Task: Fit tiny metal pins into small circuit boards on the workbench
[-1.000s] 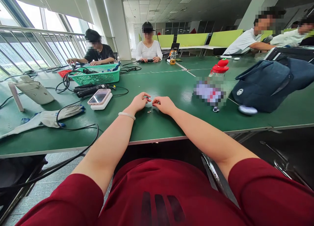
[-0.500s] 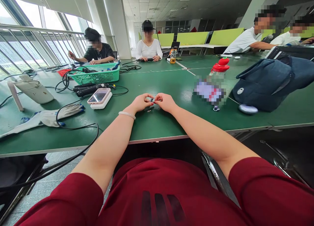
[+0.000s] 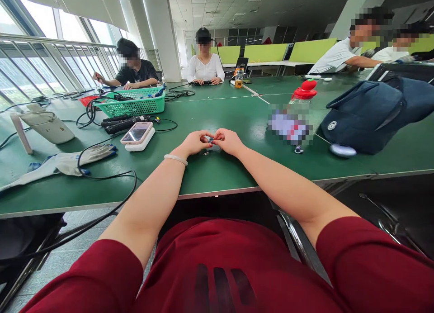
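Just above the green table (image 3: pixel 217 173), my left hand (image 3: pixel 197 142) and my right hand (image 3: pixel 229 141) meet fingertip to fingertip. Both pinch a small dark, shiny piece (image 3: pixel 210 140) between thumb and fingers. Its kind cannot be made out, since the fingertips cover most of it. On the tabletop just below the hands lie tiny light-coloured bits (image 3: pixel 205 153), too small to name. A white bracelet (image 3: pixel 176 158) circles my left wrist.
To the left are a pink-framed phone (image 3: pixel 137 133) on a white case, work gloves (image 3: pixel 77 159), black cables and a green basket (image 3: pixel 135 102). On the right stand a red-capped bottle (image 3: pixel 304 91), a navy bag (image 3: pixel 366 116) and a white oval object (image 3: pixel 343 150). Several people sit around the table.
My fingers have shifted slightly around the small piece, and the two hands have come a little closer together. The objects on the table stay where they were.
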{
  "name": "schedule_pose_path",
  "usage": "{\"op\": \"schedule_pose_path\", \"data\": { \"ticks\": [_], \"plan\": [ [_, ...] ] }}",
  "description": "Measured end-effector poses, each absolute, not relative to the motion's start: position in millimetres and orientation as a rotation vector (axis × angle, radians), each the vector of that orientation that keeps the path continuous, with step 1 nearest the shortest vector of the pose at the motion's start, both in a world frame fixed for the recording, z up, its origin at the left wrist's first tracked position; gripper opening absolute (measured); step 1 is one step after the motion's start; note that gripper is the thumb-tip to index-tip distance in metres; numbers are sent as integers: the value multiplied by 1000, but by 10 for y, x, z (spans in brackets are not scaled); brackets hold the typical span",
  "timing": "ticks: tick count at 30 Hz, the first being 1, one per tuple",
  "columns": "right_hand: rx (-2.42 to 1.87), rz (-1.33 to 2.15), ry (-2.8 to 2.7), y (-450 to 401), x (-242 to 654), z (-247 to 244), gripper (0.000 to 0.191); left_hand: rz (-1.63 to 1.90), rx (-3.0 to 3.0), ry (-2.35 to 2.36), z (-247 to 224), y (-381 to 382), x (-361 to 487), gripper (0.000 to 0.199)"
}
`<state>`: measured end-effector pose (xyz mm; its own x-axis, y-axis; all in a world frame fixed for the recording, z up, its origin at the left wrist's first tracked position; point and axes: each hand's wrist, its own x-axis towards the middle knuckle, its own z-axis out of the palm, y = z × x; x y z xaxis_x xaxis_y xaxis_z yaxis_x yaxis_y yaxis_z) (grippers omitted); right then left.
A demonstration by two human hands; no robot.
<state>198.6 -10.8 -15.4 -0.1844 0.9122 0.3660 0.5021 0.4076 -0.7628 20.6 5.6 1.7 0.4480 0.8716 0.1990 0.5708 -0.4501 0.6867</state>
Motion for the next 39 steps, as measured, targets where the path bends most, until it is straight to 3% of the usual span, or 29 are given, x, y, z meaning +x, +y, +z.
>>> {"op": "schedule_pose_path", "data": {
  "ticks": [13,21,39],
  "plan": [
    [-1228,546,-1854,-103,1980,-163,18,734,2110,1150,34,34,208,45],
    [-1319,446,-1952,-92,1986,-166,20,761,2093,1171,49,24,203,62],
    [-1353,423,-1976,-83,1977,-148,20,712,2187,1251,74,-2,220,41]
  ]
}}
